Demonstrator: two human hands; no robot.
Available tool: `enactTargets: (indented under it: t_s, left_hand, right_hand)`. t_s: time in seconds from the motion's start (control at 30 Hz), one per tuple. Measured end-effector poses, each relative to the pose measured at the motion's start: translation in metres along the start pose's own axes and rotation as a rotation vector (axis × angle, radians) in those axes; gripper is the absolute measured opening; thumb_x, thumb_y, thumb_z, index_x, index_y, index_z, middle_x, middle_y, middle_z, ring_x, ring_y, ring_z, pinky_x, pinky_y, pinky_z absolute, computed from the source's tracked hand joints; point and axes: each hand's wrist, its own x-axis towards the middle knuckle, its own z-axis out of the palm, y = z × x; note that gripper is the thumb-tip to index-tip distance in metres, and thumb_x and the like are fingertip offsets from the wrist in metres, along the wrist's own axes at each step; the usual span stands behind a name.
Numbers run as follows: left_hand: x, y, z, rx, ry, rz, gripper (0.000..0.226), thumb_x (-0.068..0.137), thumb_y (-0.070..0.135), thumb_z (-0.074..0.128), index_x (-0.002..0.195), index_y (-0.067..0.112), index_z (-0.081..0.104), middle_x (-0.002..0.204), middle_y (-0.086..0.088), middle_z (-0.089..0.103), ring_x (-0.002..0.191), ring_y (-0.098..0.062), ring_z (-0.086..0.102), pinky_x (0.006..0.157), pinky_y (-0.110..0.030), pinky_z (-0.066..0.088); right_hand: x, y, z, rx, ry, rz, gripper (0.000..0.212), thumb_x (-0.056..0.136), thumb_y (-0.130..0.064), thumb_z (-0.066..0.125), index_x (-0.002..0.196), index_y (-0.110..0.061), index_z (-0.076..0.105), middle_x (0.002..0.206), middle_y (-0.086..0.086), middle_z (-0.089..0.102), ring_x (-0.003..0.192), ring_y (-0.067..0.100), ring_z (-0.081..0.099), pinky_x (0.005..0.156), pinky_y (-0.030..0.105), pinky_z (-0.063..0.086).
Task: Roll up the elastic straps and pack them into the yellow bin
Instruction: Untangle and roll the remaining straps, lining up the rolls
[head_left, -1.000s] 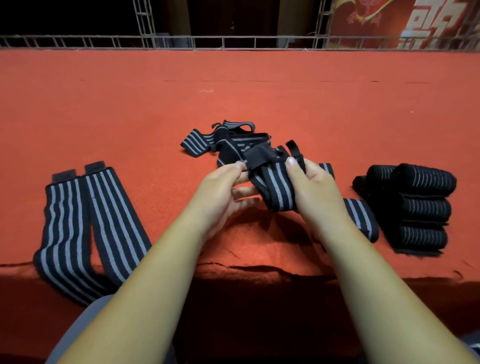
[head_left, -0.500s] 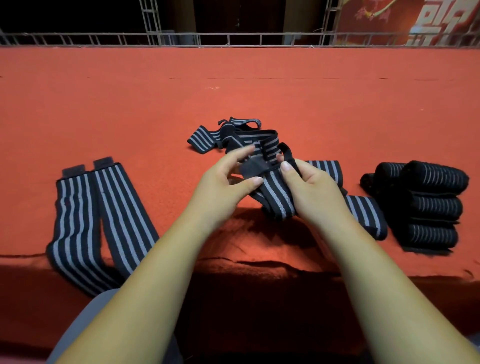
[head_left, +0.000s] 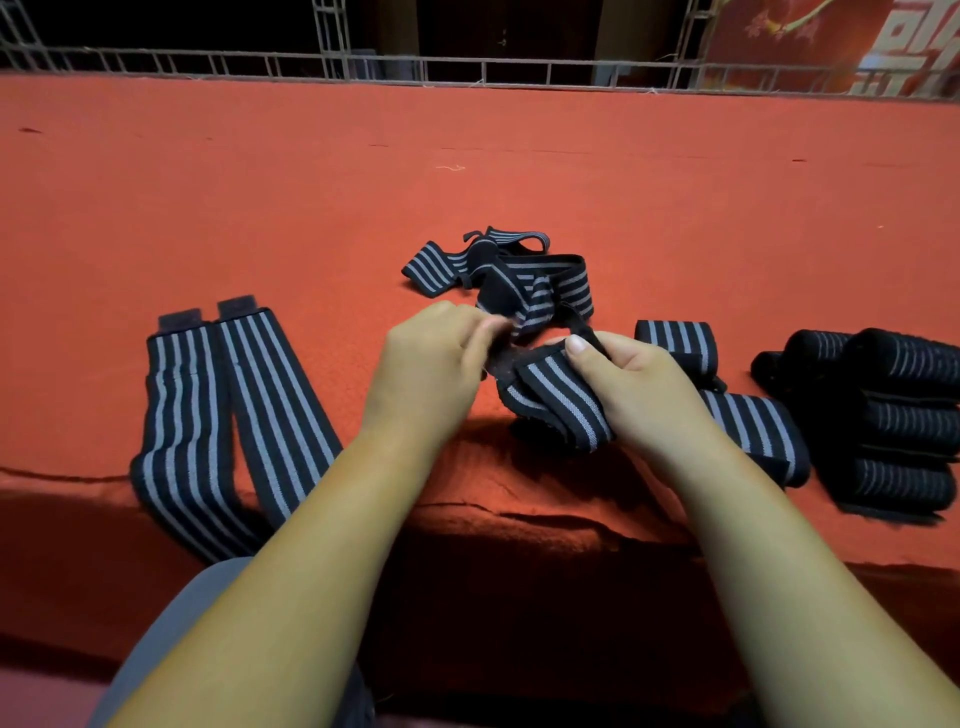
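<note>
Both hands work on one black elastic strap with grey stripes (head_left: 558, 400) near the front edge of the red table. My right hand (head_left: 639, 384) grips the partly rolled bundle, thumb pressed on top. My left hand (head_left: 431, 364) pinches the strap's dark end just left of the bundle; its fingertips are blurred. The rest of this strap trails back into a loose tangled heap (head_left: 519, 275). Two flat straps (head_left: 223, 415) lie side by side at the left, hanging over the edge. Several finished rolls (head_left: 893, 415) are stacked at the right. No yellow bin is in view.
The red cloth-covered table (head_left: 467, 156) stretches far back to a metal truss rail (head_left: 467, 67). Another flat strap (head_left: 748, 415) lies under my right wrist, running toward the rolls. The table's front edge (head_left: 519, 519) drops off right below my forearms.
My right hand has turned the bundle over, so the roll is thicker. My left hand has shifted from beneath the strap to pinching its end. The view has tilted slightly.
</note>
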Motion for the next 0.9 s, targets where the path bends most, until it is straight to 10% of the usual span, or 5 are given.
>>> enactTargets:
  t_s: [0.2, 0.3, 0.43, 0.7, 0.9]
  left_hand:
    - [0.013, 0.011, -0.012, -0.922, -0.063, -1.029, 0.036, 0.113, 0.042, 0.056, 0.102, 0.01, 0.072, 0.086, -0.007, 0.081, 0.056, -0.014, 0.073, 0.045, -0.025, 0.055]
    - [0.012, 0.004, -0.019, -0.908, -0.324, -1.011, 0.056, 0.101, 0.07, 0.057, 0.113, 0.018, 0.074, 0.094, 0.005, 0.081, 0.051, -0.005, 0.057, 0.037, -0.017, 0.04]
    - [0.016, -0.001, -0.029, -0.97, -0.507, -0.988, 0.028, 0.103, 0.04, 0.071, 0.112, 0.014, 0.071, 0.096, 0.002, 0.074, 0.047, 0.0, 0.047, 0.034, -0.012, 0.037]
    - [0.021, -0.032, -0.036, -1.06, 0.067, -1.005, 0.04, 0.109, 0.034, 0.065, 0.142, 0.012, 0.056, 0.142, -0.006, 0.069, 0.1, -0.032, 0.082, 0.105, -0.057, 0.058]
    - [0.019, -0.043, -0.037, -0.887, 0.244, -0.853, 0.017, 0.11, 0.034, 0.064, 0.122, 0.029, 0.075, 0.123, 0.008, 0.08, 0.114, -0.014, 0.077, 0.112, -0.038, 0.054]
  right_hand:
    - [-0.001, -0.005, 0.014, 0.002, -0.015, -0.063, 0.025, 0.112, -0.044, 0.055, 0.126, -0.046, 0.076, 0.115, -0.027, 0.078, 0.111, -0.007, 0.071, 0.107, 0.033, 0.054]
    - [0.0, -0.005, 0.018, -0.008, 0.025, -0.066, 0.027, 0.113, -0.044, 0.052, 0.128, -0.049, 0.074, 0.116, -0.032, 0.076, 0.112, -0.012, 0.068, 0.105, 0.027, 0.052]
    - [0.001, -0.004, 0.02, 0.001, 0.013, -0.061, 0.027, 0.114, -0.045, 0.051, 0.127, -0.051, 0.073, 0.117, -0.032, 0.076, 0.113, -0.011, 0.068, 0.109, 0.029, 0.051]
    - [0.003, 0.006, 0.02, 0.301, -0.085, 0.063, 0.032, 0.112, -0.04, 0.057, 0.124, -0.021, 0.08, 0.122, 0.002, 0.081, 0.122, 0.025, 0.074, 0.117, 0.059, 0.049]
    - [0.004, -0.003, 0.021, 0.531, -0.227, 0.255, 0.064, 0.108, -0.059, 0.048, 0.133, -0.006, 0.073, 0.127, 0.018, 0.078, 0.116, 0.036, 0.076, 0.083, 0.051, 0.065]
